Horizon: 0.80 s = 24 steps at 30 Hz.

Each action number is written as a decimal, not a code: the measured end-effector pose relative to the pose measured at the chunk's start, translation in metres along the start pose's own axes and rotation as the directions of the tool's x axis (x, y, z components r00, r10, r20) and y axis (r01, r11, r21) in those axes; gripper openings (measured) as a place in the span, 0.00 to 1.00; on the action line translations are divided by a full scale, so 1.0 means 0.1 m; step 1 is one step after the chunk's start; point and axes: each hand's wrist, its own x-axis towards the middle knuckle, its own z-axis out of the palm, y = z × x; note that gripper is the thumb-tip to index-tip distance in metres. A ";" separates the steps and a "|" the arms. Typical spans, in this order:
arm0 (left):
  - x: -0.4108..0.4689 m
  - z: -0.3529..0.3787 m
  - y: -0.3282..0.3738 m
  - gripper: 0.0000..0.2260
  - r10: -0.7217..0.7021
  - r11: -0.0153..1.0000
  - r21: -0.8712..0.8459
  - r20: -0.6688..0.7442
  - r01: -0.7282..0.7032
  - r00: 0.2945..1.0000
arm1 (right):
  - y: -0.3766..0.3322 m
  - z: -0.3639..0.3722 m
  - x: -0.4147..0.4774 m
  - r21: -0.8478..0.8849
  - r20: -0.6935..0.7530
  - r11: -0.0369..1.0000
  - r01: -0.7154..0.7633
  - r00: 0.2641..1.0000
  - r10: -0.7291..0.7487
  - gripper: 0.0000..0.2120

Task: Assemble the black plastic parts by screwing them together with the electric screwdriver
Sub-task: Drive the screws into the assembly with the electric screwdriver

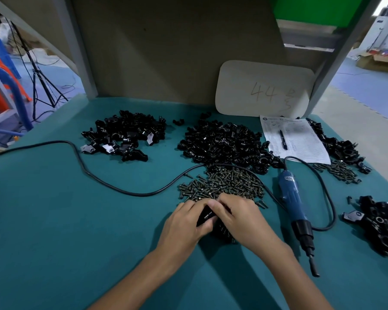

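Observation:
My left hand (184, 222) and my right hand (238, 213) meet at the near edge of a heap of dark screws (224, 184). Both hold a black plastic part (205, 217) between them, fingers curled round it; most of it is hidden. The blue electric screwdriver (292, 198) lies on the table to the right of my right hand, bit pointing toward me, nobody holding it. A pile of black plastic parts (126, 135) lies at the back left and a bigger pile (224, 144) sits behind the screws.
The screwdriver's black cable (99, 177) loops across the green table (54, 231). A paper form with a pen (283, 139) lies at the back right beside a white board (262, 88). More black parts (381, 227) and another screw heap (338, 171) lie at the right.

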 end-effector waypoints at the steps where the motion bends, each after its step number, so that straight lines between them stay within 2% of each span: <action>1: 0.00 0.00 0.00 0.22 -0.005 1.000 0.001 -0.007 0.005 1.000 | 0.01 -0.02 0.00 0.006 0.022 1.000 0.010 1.000 -0.010 0.17; 3: 0.00 -0.01 0.01 0.21 -0.004 1.000 0.004 -0.025 0.004 1.000 | 0.02 -0.08 -0.01 0.086 0.098 0.996 -0.022 0.995 0.014 0.15; 5: -0.01 0.00 0.02 0.21 0.024 0.999 0.034 -0.021 -0.024 0.999 | 0.03 -0.10 -0.01 0.107 0.150 0.993 -0.047 0.988 0.031 0.18; 8: -0.01 0.00 0.02 0.22 0.028 0.999 0.043 -0.013 -0.027 1.000 | 0.04 -0.12 -0.01 0.055 0.153 0.998 -0.033 0.988 0.025 0.18; 11: -0.01 -0.01 0.02 0.22 0.034 0.999 0.040 -0.022 -0.033 0.999 | 0.07 -0.13 -0.01 0.144 0.178 0.988 -0.048 0.984 0.022 0.12; 14: -0.01 0.00 0.02 0.21 0.046 0.997 0.056 -0.004 -0.045 0.999 | 0.06 -0.11 -0.01 0.118 0.165 0.992 -0.033 0.986 0.013 0.17; 17: 0.00 -0.01 0.02 0.22 0.039 0.998 0.043 -0.015 -0.038 0.999 | 0.06 -0.12 0.00 0.161 0.191 0.985 -0.063 0.981 0.031 0.14; 19: 0.00 0.00 0.03 0.22 0.046 0.997 0.070 0.001 -0.046 0.999 | 0.05 -0.12 0.01 0.097 0.200 0.994 -0.059 0.979 0.039 0.17; 22: 0.00 0.00 0.00 0.22 0.027 0.998 0.053 -0.007 -0.027 1.000 | 0.07 -0.15 0.02 -0.095 0.187 0.992 -0.084 0.977 0.101 0.21; 24: 0.02 0.00 -0.01 0.24 0.003 1.000 0.006 -0.034 -0.003 0.999 | 0.21 -0.30 0.05 -0.191 0.033 0.970 -0.147 0.987 0.156 0.17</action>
